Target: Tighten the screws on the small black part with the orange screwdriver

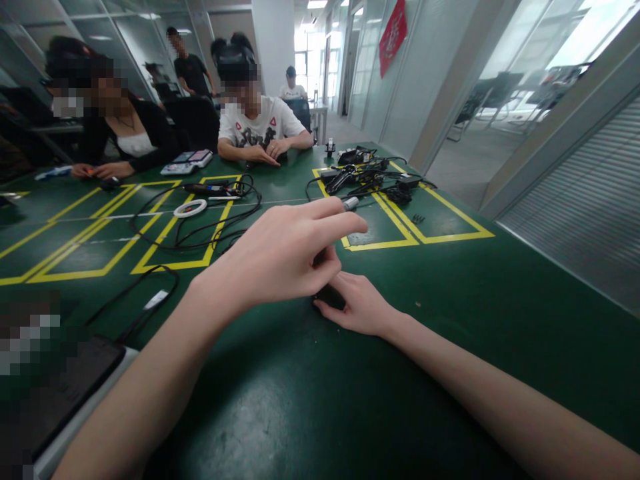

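My left hand (295,250) is in the middle of the view, above the table and in front of my right hand. Its fingers are bent, the upper ones reaching right and the lower ones curled in around something dark that I cannot make out. My right hand (363,305) rests low on the table, its thumb and fingers around a small black object (331,295), mostly hidden by both hands. A short grey metallic cylinder (351,203) shows just past my left fingertips; whether it is held or lies behind them I cannot tell.
The green table (475,320) carries yellow tape rectangles. Black cables and adapters (370,170) lie at the back right. A cabled black tool (213,189) and a white ring (190,208) are further left. A dark device (75,393) sits front left. Several people sit or stand beyond.
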Available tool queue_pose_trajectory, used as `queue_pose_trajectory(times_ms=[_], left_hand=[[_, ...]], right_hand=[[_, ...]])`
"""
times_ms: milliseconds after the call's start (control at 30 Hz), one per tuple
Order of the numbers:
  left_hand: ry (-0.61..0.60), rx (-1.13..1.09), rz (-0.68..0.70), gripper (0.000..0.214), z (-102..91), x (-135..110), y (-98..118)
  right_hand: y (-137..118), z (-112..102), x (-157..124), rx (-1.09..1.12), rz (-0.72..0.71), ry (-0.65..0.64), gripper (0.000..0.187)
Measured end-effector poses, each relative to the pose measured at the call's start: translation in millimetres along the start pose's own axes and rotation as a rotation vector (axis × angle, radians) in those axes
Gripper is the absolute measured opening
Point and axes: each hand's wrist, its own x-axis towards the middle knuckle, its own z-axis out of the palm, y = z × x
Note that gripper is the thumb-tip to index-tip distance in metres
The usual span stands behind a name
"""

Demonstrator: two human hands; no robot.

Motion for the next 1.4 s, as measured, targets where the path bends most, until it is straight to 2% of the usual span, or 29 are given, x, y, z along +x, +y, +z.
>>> queue_pose_trajectory(times_ms=[333,567,1400], left_hand=[[0.009,0.038,-0.013,0.036,2.0,0.4,0.4],[0.000,0.063,0.007,0.034,2.6,1.0,1.4],[0.025,0.062,-0.016,0.037,4.8,0.4,-2.1]], right_hand=[[-0.4,0.7,-1.0,-0.011,0.009,0.004,0.041],[-0.4,0.6,-1.7,-0.028,0.015,0.029,0.034],[-0.5,0.6,-1.1,-0.060,0.048,0.017,0.042]])
